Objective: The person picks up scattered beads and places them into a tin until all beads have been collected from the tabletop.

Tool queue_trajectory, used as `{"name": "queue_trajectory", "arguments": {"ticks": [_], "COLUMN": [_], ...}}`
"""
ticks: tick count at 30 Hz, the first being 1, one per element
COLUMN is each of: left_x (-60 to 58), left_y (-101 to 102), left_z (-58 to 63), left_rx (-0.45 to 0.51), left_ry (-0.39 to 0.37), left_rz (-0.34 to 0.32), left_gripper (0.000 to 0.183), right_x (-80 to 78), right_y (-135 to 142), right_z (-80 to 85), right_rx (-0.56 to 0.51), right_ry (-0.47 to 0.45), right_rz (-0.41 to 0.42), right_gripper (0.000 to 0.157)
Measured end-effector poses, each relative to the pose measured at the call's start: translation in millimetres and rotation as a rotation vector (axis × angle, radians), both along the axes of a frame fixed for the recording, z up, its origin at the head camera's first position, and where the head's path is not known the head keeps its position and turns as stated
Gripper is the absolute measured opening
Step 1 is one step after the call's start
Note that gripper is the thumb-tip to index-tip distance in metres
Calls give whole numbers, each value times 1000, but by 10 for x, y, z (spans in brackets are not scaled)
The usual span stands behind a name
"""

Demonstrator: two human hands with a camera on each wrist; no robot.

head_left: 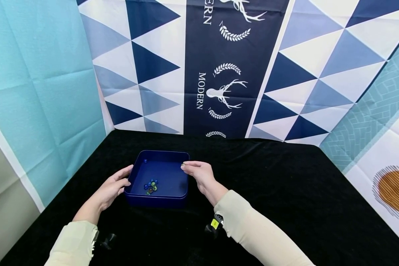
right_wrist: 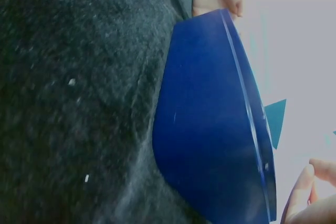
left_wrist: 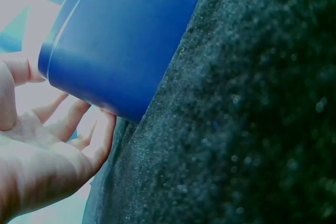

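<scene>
A dark blue, square-cornered open box (head_left: 173, 177) stands on black cloth. Inside, several blue and green-yellow glass marbles (head_left: 152, 186) cluster near the front left, and one blue marble (head_left: 145, 161) lies alone toward the back left. My left hand (head_left: 111, 187) holds the box's left side, its fingertips on the outer wall and thumb by the rim in the left wrist view. At the right rim, my right hand (head_left: 202, 175) pinches a small shiny marble (head_left: 183, 164) between thumb and fingers, mostly hidden by the fingertips.
Black cloth (head_left: 269, 192) covers the table around the box. Patterned hangings (head_left: 159, 70) rise behind the table's back edge, with a light blue one (head_left: 46, 85) on the left. A dark strap with a yellow tag (head_left: 214, 223) sits at the right wrist.
</scene>
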State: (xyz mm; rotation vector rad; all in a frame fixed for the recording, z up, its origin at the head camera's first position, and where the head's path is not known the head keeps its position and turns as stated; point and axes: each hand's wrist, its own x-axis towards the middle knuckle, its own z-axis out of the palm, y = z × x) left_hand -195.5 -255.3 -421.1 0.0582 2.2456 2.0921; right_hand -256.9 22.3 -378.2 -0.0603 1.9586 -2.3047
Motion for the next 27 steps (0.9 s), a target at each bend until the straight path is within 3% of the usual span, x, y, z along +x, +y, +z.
{"name": "queue_trajectory", "arguments": {"ticks": [11,27], "left_x": [-2,-12], "left_y": [-6,-14], "left_z": [-4,-12], "left_rx": [7,12], "left_ry": [7,7], "left_rz": [-1,-12], "left_gripper": [65,65], "right_x": [41,61], "right_y": [-221,-267], "right_z": [34,26], "right_rx": [88,81], "right_ry": [-12,-55], "right_rz": [26,37], "right_gripper": [28,26]}}
